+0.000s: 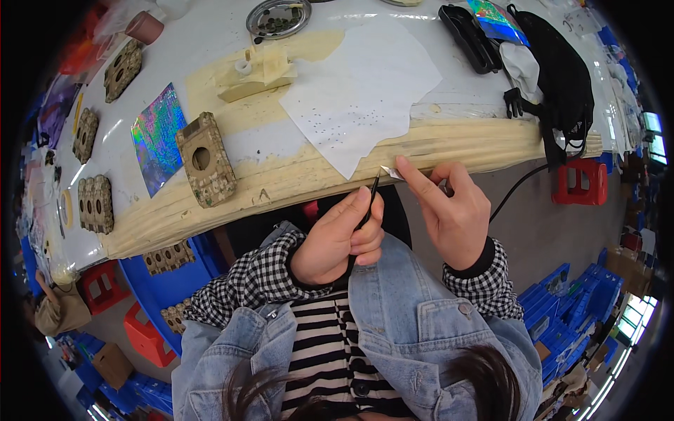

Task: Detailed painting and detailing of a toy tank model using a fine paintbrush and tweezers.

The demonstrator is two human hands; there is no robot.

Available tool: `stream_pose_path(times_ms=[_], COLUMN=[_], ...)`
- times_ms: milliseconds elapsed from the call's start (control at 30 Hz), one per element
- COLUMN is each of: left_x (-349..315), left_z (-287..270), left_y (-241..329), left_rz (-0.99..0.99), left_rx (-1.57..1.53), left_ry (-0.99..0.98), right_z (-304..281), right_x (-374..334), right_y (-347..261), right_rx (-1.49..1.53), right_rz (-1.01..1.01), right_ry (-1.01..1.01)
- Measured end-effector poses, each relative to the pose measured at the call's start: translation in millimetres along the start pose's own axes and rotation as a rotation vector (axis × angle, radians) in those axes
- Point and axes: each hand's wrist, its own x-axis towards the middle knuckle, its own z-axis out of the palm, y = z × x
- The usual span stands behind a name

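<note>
My left hand [340,235] is closed around slim black tweezers [374,189], their tips pointing up at the table's front edge. Close beside those tips, my right hand [453,210] pinches a small, pale, pointed piece [391,172] between thumb and forefinger. It looks like a thin blade, but I cannot make out its kind. Just beyond both hands lies a white sheet [365,84] with many tiny dark bits scattered over it. A camouflage-patterned tank hull [206,160] with a round hole in its top rests left of the sheet, apart from my hands.
Several more camouflage hulls [95,203] stand at the left. A shiny holographic sheet [159,139] lies among them. Behind are a taped block [254,81] and a round metal dish [279,19] of dark pieces. A black case [470,38] and black bag [562,77] sit at right.
</note>
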Motion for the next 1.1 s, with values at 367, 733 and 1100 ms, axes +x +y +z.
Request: stream_pose_path(times_ms=[367, 733, 1100], left_x=[5.9, -7.7, -29.2], left_z=[-5.4, 5.5, 4.0], left_y=[-2.7, 2.6, 14.8], left_rz=[0.022, 0.100, 0.372], left_rx=[-0.090, 0.151, 0.315], left_ry=[-0.080, -0.286, -0.432], right_z=[0.2, -30.5, -15.3], right_x=[2.6, 31.4, 56.1], right_y=[-5.6, 40.4, 80.1], right_rx=[-0.018, 0.022, -0.182], right_rz=[0.024, 0.239, 0.159], right_ry=[0.025, 0.253, 0.226])
